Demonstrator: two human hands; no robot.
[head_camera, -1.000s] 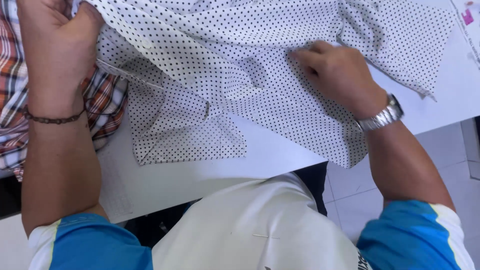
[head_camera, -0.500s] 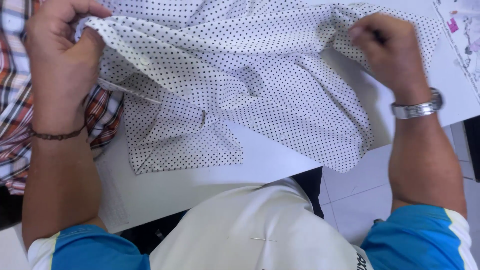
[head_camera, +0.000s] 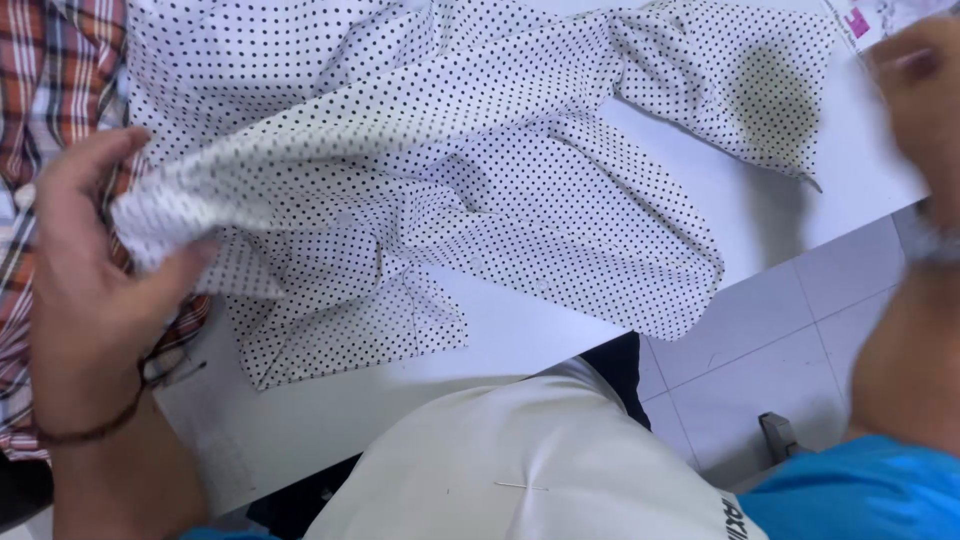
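Observation:
A white garment with small black dots (head_camera: 450, 180) lies spread and rumpled over a white table (head_camera: 520, 335). My left hand (head_camera: 85, 280) pinches a bunched fold of this dotted garment at its left side, thumb on top. My right hand (head_camera: 915, 85) is blurred at the far right edge, just right of the garment's right sleeve; whether it still holds fabric is unclear.
A red, orange and white plaid garment (head_camera: 50, 110) lies under the dotted one at the left. A printed paper (head_camera: 875, 15) sits at the top right corner. Pale floor tiles (head_camera: 760, 350) show beyond the table's near edge, and my lap is below.
My right hand has swung from the middle of the garment out to the far right edge. My left hand has lowered with its fold. The camera has moved closer.

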